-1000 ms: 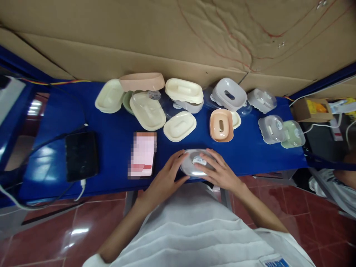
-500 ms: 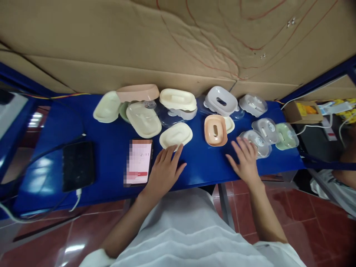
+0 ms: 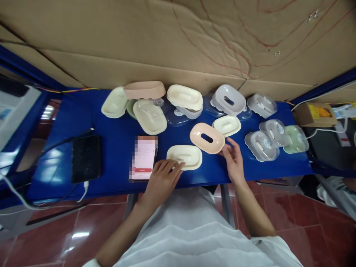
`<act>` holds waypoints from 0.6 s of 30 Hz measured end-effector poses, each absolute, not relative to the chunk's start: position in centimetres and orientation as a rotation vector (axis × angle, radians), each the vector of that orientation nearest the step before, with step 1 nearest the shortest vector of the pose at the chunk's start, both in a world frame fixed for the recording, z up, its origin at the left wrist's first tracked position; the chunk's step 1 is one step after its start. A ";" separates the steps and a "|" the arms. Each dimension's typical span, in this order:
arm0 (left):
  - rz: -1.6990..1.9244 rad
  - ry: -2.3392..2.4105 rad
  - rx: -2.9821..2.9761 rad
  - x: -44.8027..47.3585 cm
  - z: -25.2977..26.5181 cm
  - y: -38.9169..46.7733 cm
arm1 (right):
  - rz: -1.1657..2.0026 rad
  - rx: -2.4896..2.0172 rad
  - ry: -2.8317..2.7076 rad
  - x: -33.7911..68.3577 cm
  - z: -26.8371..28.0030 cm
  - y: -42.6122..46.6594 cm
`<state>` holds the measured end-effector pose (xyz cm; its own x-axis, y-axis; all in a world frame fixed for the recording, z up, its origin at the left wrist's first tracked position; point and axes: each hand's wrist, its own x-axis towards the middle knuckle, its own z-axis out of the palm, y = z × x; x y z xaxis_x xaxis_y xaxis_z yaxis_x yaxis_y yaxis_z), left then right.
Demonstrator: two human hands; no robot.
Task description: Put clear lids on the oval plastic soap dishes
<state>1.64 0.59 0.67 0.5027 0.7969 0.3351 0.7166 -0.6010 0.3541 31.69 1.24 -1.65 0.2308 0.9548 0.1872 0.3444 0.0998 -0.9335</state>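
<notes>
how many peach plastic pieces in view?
2: the slotted peach piece gripped by the right hand, and the side-on peach piece at the back, left of centre, by the cardboard wall. More could be hidden.

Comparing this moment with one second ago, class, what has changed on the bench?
The clear-lidded grey box has been let go on the right. The left hand now touches the cream tray, drawn nearer; the right hand has taken the peach piece and brought it leftward and nearer, uncovering a second cream tray. The phone and black device stayed put.
</notes>
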 end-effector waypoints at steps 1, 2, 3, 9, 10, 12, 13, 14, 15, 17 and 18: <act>0.702 1.285 2.579 1.6 0.7 0.6 | 0.622 -1.492 -1.346 31.6 -1.7 1.2; 0.697 1.265 2.588 1.5 0.8 0.6 | 0.487 -1.554 -1.407 31.5 -1.6 1.2; 0.694 1.251 2.595 1.5 0.8 0.6 | 0.343 -1.617 -1.489 31.4 -1.5 1.3; 0.696 1.272 2.541 1.5 0.3 0.6 | -0.011 -1.606 -2.028 30.2 0.0 2.6; 0.710 1.272 2.537 1.4 0.2 0.6 | 0.021 -1.558 -2.038 29.8 0.3 2.6; 0.754 1.269 2.570 1.3 0.2 0.6 | 0.108 -1.455 -2.073 29.0 0.8 2.2; 0.769 1.270 2.600 1.2 0.2 0.7 | 0.146 -1.395 -2.129 28.6 0.9 1.8; 0.776 1.275 2.633 1.1 0.3 0.9 | 0.173 -1.329 -2.208 28.2 1.0 1.3; 0.769 1.278 2.660 1.0 0.3 1.0 | 0.186 -1.267 -2.291 27.9 0.9 0.7; 0.722 1.238 2.705 0.8 0.4 1.4 | 0.177 -1.184 -2.406 27.3 0.5 -0.2; 0.690 1.196 2.724 0.8 0.4 1.6 | 0.174 -1.172 -2.427 27.2 0.2 -0.6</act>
<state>0.80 1.59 0.45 0.5920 0.7170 0.3679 0.6776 -0.6900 0.2544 27.19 -0.55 0.24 -0.5460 0.7701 0.3299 0.7153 0.6335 -0.2951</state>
